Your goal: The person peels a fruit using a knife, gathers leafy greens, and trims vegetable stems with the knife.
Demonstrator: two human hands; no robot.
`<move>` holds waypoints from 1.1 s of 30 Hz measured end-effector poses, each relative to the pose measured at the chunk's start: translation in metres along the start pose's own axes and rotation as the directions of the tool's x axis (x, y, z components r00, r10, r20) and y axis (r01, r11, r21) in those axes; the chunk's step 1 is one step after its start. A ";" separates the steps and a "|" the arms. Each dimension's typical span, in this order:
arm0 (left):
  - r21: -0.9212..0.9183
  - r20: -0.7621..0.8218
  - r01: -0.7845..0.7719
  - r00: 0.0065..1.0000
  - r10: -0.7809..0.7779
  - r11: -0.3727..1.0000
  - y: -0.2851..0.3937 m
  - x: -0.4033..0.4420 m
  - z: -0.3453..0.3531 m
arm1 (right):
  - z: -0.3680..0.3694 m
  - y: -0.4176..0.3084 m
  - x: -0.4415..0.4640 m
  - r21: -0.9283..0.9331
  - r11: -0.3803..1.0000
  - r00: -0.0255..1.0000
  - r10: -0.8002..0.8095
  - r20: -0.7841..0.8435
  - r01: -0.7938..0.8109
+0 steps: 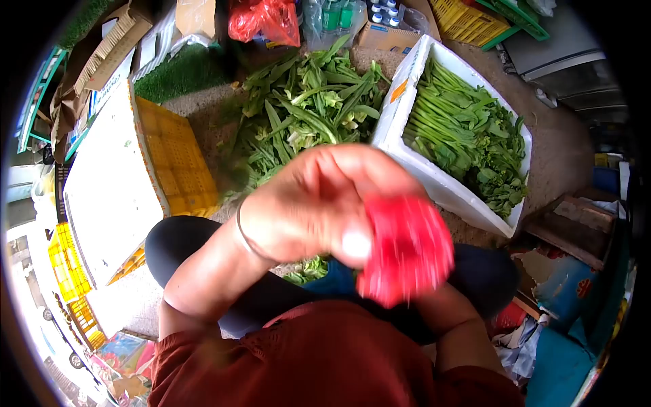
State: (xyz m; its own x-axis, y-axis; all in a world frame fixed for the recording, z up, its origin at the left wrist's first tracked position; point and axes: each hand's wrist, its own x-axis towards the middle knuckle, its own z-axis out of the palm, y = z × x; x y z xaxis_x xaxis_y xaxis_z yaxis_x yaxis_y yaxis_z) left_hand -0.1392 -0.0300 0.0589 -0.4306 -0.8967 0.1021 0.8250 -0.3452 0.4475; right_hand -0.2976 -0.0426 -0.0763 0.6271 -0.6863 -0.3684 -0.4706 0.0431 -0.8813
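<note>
In front of my chest, my left hand (319, 203) has its thumb and curled fingers on a round red bundle (413, 251) with a dark centre, blurred by motion. A thin bracelet circles the left wrist. My right forearm (453, 315) comes up from the lower right and ends behind the red bundle, which hides my right hand. Beyond the hands lies a heap of leafy green stalks (315, 102) on the floor. Some greens (306, 271) also show between my legs, beside something blue.
A white foam box (447, 182) full of long greens stands at the right. Yellow crates (173, 152) with a white board (108, 176) are at the left. At the back are a red plastic bag (264, 22) and bottles (385, 12); cardboard (566, 224) lies far right.
</note>
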 end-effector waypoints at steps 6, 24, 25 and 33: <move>0.021 -0.189 -0.066 0.980 0.069 0.998 0.003 0.006 -0.031 | 0.001 0.013 0.004 -0.094 0.993 0.997 -0.070 0.010 0.071; 0.127 -0.229 -0.026 0.972 0.054 0.992 0.005 0.008 -0.037 | 0.004 0.018 0.001 -0.033 0.996 0.996 -0.085 -0.016 0.085; 0.119 -0.232 -0.026 0.971 0.053 0.993 0.005 0.008 -0.037 | 0.004 0.019 0.000 -0.058 0.993 0.994 -0.107 -0.022 0.105; 0.117 -0.233 -0.026 0.971 0.053 0.993 0.005 0.008 -0.035 | 0.005 0.020 0.002 -0.053 0.996 0.997 -0.077 0.001 0.077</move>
State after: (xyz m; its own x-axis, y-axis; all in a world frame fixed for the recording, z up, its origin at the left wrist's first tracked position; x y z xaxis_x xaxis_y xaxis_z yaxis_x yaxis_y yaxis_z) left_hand -0.1254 -0.0486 0.0306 -0.2890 -0.9536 -0.0845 0.7874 -0.2870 0.5455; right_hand -0.3031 -0.0395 -0.0963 0.6620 -0.6872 -0.2992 -0.4532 -0.0490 -0.8901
